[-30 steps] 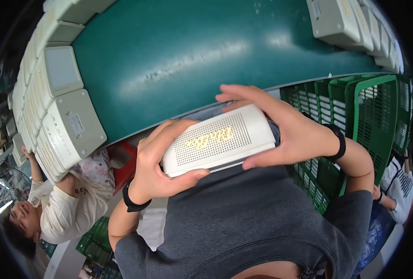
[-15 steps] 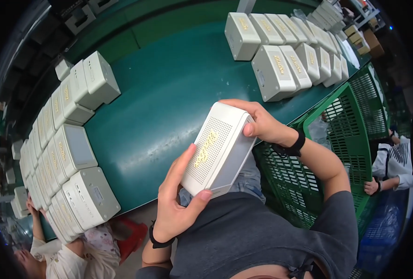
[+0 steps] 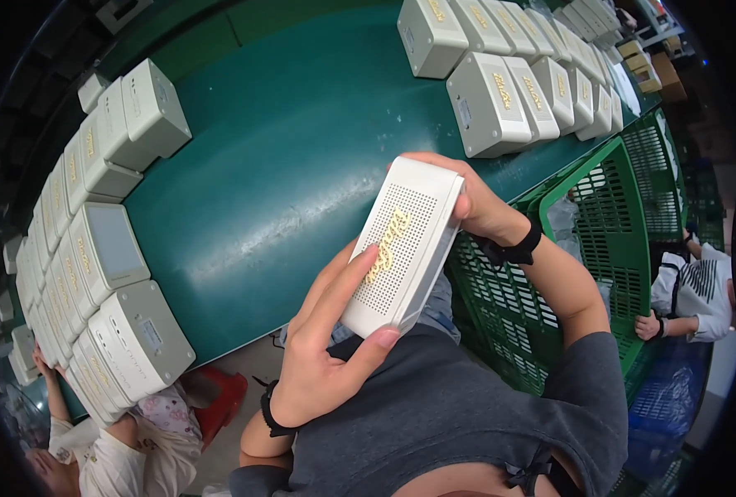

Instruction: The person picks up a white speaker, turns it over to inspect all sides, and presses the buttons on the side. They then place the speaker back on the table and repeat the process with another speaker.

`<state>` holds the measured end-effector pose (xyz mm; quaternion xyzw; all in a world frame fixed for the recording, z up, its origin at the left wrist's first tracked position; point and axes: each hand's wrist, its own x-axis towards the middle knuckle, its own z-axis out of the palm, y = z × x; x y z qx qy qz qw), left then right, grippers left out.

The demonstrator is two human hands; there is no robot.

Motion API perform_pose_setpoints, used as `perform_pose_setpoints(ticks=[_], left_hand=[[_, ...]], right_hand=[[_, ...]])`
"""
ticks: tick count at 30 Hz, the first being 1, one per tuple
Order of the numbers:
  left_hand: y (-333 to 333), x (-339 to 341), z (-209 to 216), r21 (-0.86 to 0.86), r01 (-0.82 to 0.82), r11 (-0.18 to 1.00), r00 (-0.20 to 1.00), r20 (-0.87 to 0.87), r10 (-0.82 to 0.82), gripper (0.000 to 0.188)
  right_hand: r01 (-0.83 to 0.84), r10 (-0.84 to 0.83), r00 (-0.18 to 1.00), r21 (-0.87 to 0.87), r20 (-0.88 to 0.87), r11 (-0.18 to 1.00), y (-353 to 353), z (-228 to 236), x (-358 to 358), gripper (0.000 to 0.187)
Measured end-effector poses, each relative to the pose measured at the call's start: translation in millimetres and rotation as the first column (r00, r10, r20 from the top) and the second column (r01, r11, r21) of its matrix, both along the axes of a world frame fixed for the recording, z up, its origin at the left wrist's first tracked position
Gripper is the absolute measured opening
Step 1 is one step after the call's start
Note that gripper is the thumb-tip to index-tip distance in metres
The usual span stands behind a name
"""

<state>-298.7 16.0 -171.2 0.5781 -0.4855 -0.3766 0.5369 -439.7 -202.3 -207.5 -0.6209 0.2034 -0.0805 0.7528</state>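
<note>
A cream-white, box-shaped speaker is held tilted in front of my body, over the table's near edge. Its dotted grille with raised gold lettering faces up toward me. My left hand grips the lower end, thumb at the bottom corner and a finger lying across the grille onto the lettering. Around the upper right end my right hand is closed, its thumb at the side edge and its other fingers mostly hidden behind the speaker.
Rows of similar white speakers stand on the green table, at left and far right. Green plastic crates holding clear bags are at my right. Co-workers sit at lower left and stand at far right. A red stool is lower left.
The speaker has turned so its grille faces me more squarely, with less of its side showing. My left finger has slid from its edge onto the lettering. The whole view has shifted slightly.
</note>
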Motion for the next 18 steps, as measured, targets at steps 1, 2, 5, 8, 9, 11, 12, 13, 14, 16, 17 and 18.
perform_pose_setpoints(ticks=[1,2,5,8,9,11,12,13,14,16,17,18], left_hand=[[0.0,-0.2,0.3,-0.013,0.003,1.0,1.0,0.002,-0.003,0.061],[-0.4,-0.2,0.3,-0.026,0.01,1.0,1.0,0.005,-0.009,0.06],[-0.3,-0.5,-2.6,-0.043,0.014,0.999,1.0,0.018,-0.014,0.059],[0.6,0.2,-7.1,-0.059,0.011,0.998,0.999,0.046,-0.009,0.058],[1.3,1.1,-8.4,-0.059,0.011,0.998,0.998,0.055,-0.008,0.059],[2.1,2.6,-10.3,-0.06,0.012,0.998,0.998,0.068,-0.008,0.061],[1.9,3.2,-11.2,-0.06,0.014,0.998,0.997,0.072,-0.01,0.062],[1.2,3.1,-10.9,-0.044,-0.006,0.999,0.999,0.034,0.007,0.063],[2.3,1.9,-9.2,-0.024,-0.032,0.999,0.999,-0.001,0.032,0.064],[1.6,1.2,-7.8,-0.003,-0.059,0.998,0.998,-0.031,0.058,0.065],[-2.1,1.1,-9.3,0.027,-0.064,0.998,0.998,-0.007,0.064,0.066],[-6.5,1.0,-11.3,0.055,-0.067,0.996,0.998,0.017,0.066,0.067]], right_hand=[[-0.003,0.003,1.0,-0.011,-0.006,1.0,-0.1,1.0,-0.3,0.118],[-0.003,0.003,1.0,-0.003,-0.01,1.0,0.1,1.4,-0.4,0.118],[0.0,0.0,1.0,-0.017,-0.023,1.0,0.8,2.0,-0.3,0.121],[0.006,-0.007,1.0,-0.033,-0.019,0.999,1.5,0.7,0.0,0.12],[0.008,-0.009,1.0,-0.044,-0.014,0.999,1.4,0.8,0.7,0.12],[0.009,-0.01,1.0,-0.044,-0.016,0.999,1.8,0.3,2.2,0.119],[0.009,-0.01,1.0,-0.045,-0.017,0.999,2.0,-0.4,2.9,0.118],[0.01,-0.01,1.0,-0.047,-0.017,0.999,1.9,-0.9,3.7,0.117],[0.006,-0.006,1.0,-0.044,-0.015,0.999,2.9,-0.9,4.8,0.117],[-0.029,0.028,1.0,-0.047,-0.012,0.998,4.3,0.5,6.2,0.109],[-0.044,0.044,0.999,-0.052,-0.009,0.998,4.5,1.5,6.4,0.105],[-0.042,0.042,0.999,-0.056,-0.004,0.998,5.2,2.6,6.6,0.105]])
